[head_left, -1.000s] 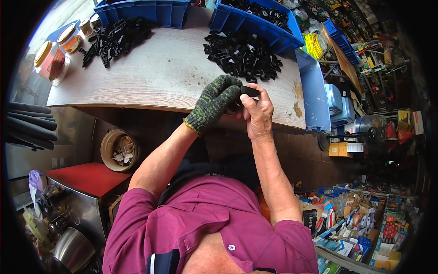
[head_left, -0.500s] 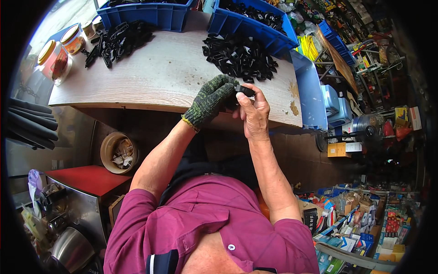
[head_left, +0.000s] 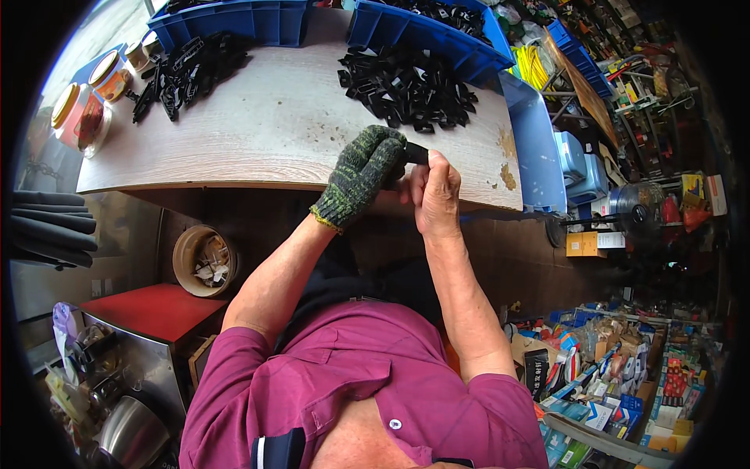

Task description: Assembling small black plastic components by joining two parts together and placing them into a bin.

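My left hand [head_left: 363, 168], in a green and black knitted glove, is closed on one end of a small black plastic part [head_left: 417, 154]. Bare, my right hand [head_left: 439, 191] pinches the part's other end between thumb and fingers. Both hands are just above the table's near edge. Beyond them lies a heap of small black plastic parts [head_left: 406, 87]. A second heap, of longer black parts [head_left: 187, 72], is farther left on the whitish wooden table [head_left: 266, 125]. The exact kind of the held part cannot be made out.
Blue plastic bins [head_left: 234, 27] holding black parts line the table's far side. Lidded jars [head_left: 80, 117] stand at its left end. A light blue tub [head_left: 535, 148] adjoins the right end. Below left are a waste bucket [head_left: 183, 262] and a red-topped cabinet [head_left: 152, 311].
My right thumb and fingers have shifted along the black part, leaving its middle visible between my hands. The view has shifted slightly, and both hands stay close together.
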A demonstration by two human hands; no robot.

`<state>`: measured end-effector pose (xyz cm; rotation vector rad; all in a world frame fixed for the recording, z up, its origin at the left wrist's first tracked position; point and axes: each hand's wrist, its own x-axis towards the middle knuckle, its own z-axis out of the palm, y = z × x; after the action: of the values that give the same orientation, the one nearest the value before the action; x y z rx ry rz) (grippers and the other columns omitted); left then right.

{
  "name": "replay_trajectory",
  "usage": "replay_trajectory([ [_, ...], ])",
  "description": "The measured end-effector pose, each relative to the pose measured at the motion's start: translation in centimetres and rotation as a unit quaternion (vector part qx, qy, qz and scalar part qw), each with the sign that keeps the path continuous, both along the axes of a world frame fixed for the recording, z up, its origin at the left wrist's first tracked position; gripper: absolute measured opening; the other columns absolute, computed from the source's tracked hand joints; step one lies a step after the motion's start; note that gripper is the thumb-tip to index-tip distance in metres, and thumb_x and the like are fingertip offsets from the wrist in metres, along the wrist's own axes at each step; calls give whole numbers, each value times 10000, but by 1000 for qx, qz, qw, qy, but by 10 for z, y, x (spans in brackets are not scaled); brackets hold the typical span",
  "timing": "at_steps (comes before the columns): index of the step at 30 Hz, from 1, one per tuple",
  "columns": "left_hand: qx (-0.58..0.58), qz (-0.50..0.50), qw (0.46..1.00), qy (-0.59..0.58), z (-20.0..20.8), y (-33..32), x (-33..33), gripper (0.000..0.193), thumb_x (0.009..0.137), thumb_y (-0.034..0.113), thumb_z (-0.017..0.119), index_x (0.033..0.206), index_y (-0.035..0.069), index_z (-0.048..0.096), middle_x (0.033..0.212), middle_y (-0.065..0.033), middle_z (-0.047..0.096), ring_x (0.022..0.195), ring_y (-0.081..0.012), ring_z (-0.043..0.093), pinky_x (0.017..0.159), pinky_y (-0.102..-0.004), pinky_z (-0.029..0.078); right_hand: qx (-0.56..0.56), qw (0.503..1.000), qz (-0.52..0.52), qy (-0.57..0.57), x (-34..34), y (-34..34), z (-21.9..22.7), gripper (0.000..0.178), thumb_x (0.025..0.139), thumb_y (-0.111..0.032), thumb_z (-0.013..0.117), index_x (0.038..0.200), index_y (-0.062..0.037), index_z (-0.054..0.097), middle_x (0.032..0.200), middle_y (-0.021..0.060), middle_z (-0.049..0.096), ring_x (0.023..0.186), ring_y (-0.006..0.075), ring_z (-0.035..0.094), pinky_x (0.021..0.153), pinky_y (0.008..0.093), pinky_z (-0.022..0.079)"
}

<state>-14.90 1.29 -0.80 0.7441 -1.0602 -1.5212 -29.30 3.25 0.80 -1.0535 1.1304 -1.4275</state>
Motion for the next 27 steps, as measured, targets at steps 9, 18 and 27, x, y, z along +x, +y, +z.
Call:
replay_trajectory([
  [9,-347,81,903,-240,-14,-3,2,259,893,95,690,1130,20,617,976,-112,606,747,-238,619,637,-363,519,-15,999,42,7,-7,3,-8,490,986,-524,510,688,-156,386,494,-52,287,427,98,332,407,296,383],
  [18,-155,23,970,-184,1,0,8,268,1023,275,540,1128,43,623,962,-38,617,810,-125,618,711,-320,521,-40,999,34,11,-4,1,-10,483,986,-511,536,692,-152,405,491,-48,301,424,90,314,433,296,404],
  [27,-55,12,998,-8,-3,-4,6,257,1013,250,549,1123,26,611,872,-55,630,777,-132,644,686,-307,545,-9,999,30,-22,0,2,4,429,990,-439,430,719,-109,473,469,-8,324,406,108,299,464,313,428],
])
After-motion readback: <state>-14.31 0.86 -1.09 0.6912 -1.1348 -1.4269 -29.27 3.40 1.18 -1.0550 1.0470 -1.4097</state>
